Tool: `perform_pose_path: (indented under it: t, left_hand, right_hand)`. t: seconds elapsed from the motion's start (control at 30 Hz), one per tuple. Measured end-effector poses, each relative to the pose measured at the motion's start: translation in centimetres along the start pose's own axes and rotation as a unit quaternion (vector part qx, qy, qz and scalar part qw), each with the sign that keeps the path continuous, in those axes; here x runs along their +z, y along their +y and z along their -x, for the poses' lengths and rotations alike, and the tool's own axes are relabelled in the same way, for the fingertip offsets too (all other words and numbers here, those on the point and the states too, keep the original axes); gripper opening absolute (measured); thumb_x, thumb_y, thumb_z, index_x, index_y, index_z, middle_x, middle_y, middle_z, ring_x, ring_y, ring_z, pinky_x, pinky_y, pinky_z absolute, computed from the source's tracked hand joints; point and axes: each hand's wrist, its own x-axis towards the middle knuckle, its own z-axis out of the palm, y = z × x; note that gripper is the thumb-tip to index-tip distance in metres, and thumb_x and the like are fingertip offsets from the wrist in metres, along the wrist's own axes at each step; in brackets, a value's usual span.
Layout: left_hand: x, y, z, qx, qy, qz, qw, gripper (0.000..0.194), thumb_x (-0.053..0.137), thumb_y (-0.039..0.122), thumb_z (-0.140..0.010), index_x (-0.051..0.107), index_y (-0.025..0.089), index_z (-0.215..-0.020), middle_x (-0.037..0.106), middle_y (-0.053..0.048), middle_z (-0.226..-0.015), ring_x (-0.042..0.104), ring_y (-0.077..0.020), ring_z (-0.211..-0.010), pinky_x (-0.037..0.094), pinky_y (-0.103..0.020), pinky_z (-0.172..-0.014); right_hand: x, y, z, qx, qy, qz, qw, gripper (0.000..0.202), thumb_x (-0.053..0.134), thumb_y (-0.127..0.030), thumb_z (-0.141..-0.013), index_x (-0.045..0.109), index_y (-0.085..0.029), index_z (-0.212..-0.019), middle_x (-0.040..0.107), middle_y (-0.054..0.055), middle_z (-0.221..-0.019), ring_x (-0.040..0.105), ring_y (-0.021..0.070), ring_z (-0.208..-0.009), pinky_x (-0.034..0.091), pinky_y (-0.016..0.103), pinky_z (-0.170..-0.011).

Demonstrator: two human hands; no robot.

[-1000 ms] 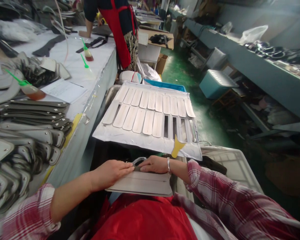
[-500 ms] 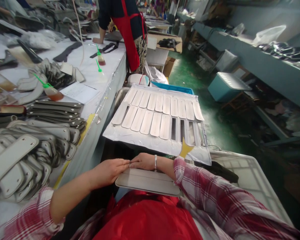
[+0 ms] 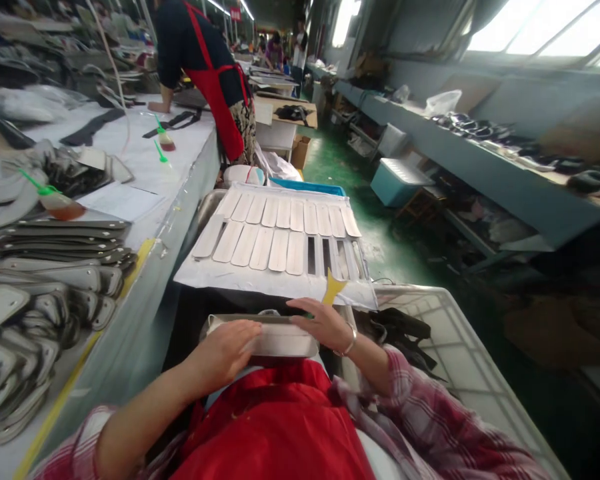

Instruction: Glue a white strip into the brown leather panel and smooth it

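Observation:
A pale oblong strip (image 3: 285,341) lies across my lap, just above the red apron. My left hand (image 3: 230,347) rests over its left part, fingers extended and slightly blurred. At its right end my right hand (image 3: 325,325), with a bracelet at the wrist, is spread, its fingertips over the far edge. In front stands a white board (image 3: 275,283) bearing two rows of pale oblong pieces (image 3: 260,248), with dark slots at the right of the lower row. A yellow pointed piece (image 3: 333,287) sits on the board's near edge.
On the left table (image 3: 180,193) lie stacked grey straps (image 3: 70,233), pale pieces with holes (image 3: 10,360) and green-tipped bottles (image 3: 55,202). A white crate (image 3: 460,333) with dark items stands at the right. A person in a red apron (image 3: 220,107) leans over the table farther off.
My hands have moved apart, the right one shifting to the strip's right end. The strip looks narrower and tilted differently. The head view has swung right and up.

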Motion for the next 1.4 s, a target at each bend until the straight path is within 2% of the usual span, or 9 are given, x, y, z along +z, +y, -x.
perform_pose_path:
  t: [0.13, 0.27, 0.37, 0.6, 0.87, 1.17, 1.23, 1.33, 1.4]
  left_hand:
    - [3.3, 2.7, -0.3, -0.027, 0.048, 0.027, 0.998, 0.026, 0.049, 0.024, -0.083, 0.05, 0.015, -0.107, 0.059, -0.01, -0.106, 0.055, -0.0217, -0.097, 0.045, -0.039, -0.087]
    - [4.8, 3.6, -0.5, -0.027, 0.045, -0.019, 0.998, 0.016, 0.046, 0.02, -0.084, 0.053, 0.017, -0.099, 0.06, -0.007, -0.099, 0.053, -0.0217, -0.094, 0.042, -0.039, -0.084]
    - [4.8, 3.8, -0.6, -0.013, 0.046, -0.047, 0.998, 0.014, 0.043, 0.019, -0.086, 0.056, 0.018, -0.09, 0.059, -0.006, -0.102, 0.052, -0.0207, -0.095, 0.04, -0.038, -0.083]
    - [4.6, 4.4, -0.8, -0.022, 0.035, -0.061, 0.997, 0.014, 0.043, 0.017, -0.086, 0.056, 0.019, -0.084, 0.058, -0.004, -0.104, 0.049, -0.0202, -0.097, 0.037, -0.037, -0.084]
    - [5.2, 5.8, -1.6, -0.107, 0.058, -0.085, 0.989, 0.013, 0.045, 0.016, -0.082, 0.056, 0.019, -0.088, 0.057, -0.006, -0.104, 0.048, -0.0231, -0.097, 0.037, -0.039, -0.083]
    - [5.0, 6.1, -2.2, -0.173, 0.046, -0.101, 0.979, 0.008, 0.046, 0.018, -0.081, 0.053, 0.02, -0.081, 0.055, -0.005, -0.102, 0.049, -0.0217, -0.094, 0.038, -0.036, -0.079]
    - [5.1, 6.0, -2.2, -0.172, 0.048, -0.094, 0.98, 0.01, 0.047, 0.018, -0.081, 0.053, 0.02, -0.088, 0.055, -0.005, -0.103, 0.049, -0.0219, -0.095, 0.037, -0.036, -0.08]
    - [5.2, 6.2, -2.5, -0.172, 0.069, -0.089, 0.979, 0.033, 0.052, 0.026, -0.08, 0.046, 0.018, -0.111, 0.052, -0.008, -0.11, 0.047, -0.0238, -0.1, 0.036, -0.037, -0.083]
    - [5.2, 6.4, -2.9, -0.167, 0.062, -0.092, 0.98, 0.036, 0.054, 0.032, -0.08, 0.046, 0.019, -0.112, 0.052, -0.008, -0.11, 0.046, -0.0247, -0.1, 0.035, -0.038, -0.082]
  right_hand:
    - [1.8, 0.2, 6.7, -0.052, 0.104, 0.035, 0.993, 0.025, 0.057, -0.032, -0.08, 0.058, -0.019, -0.101, 0.059, 0.009, -0.11, 0.052, 0.0195, -0.105, 0.035, 0.041, -0.098]
    - [4.7, 1.2, 9.2, -0.053, 0.19, 0.068, 0.978, 0.01, 0.052, -0.025, -0.083, 0.06, -0.02, -0.087, 0.062, 0.008, -0.104, 0.052, 0.0185, -0.104, 0.033, 0.044, -0.099]
    - [5.6, 1.4, 9.1, -0.053, 0.224, 0.089, 0.969, 0.011, 0.051, -0.023, -0.083, 0.062, -0.021, -0.08, 0.063, 0.007, -0.102, 0.052, 0.0183, -0.104, 0.032, 0.043, -0.1]
    - [5.9, 1.6, 8.9, -0.056, 0.238, 0.126, 0.961, 0.013, 0.051, -0.021, -0.082, 0.063, -0.022, -0.076, 0.063, 0.004, -0.104, 0.049, 0.0198, -0.108, 0.03, 0.044, -0.101]
    - [6.7, 0.5, 8.7, 0.012, 0.248, 0.149, 0.957, 0.015, 0.048, -0.017, -0.082, 0.06, -0.022, -0.075, 0.059, 0.003, -0.112, 0.041, 0.0202, -0.117, 0.02, 0.045, -0.106]
    - [6.5, -0.1, 8.2, 0.099, 0.257, 0.102, 0.956, 0.004, 0.052, -0.02, -0.078, 0.054, -0.019, -0.075, 0.052, 0.01, -0.117, 0.043, 0.0212, -0.114, 0.033, 0.04, -0.098]
    - [6.4, 0.0, 8.3, 0.112, 0.254, 0.095, 0.956, 0.005, 0.053, -0.022, -0.078, 0.054, -0.019, -0.074, 0.05, 0.011, -0.12, 0.04, 0.0222, -0.116, 0.033, 0.04, -0.098]
    - [6.2, 0.0, 8.2, 0.143, 0.239, 0.062, 0.959, 0.004, 0.052, -0.023, -0.078, 0.053, -0.019, -0.078, 0.045, 0.012, -0.125, 0.038, 0.0229, -0.12, 0.034, 0.041, -0.097]
    - [6.1, 0.0, 8.1, 0.162, 0.233, 0.03, 0.958, 0.009, 0.052, -0.022, -0.076, 0.051, -0.019, -0.085, 0.042, 0.013, -0.128, 0.035, 0.0231, -0.123, 0.034, 0.042, -0.097]
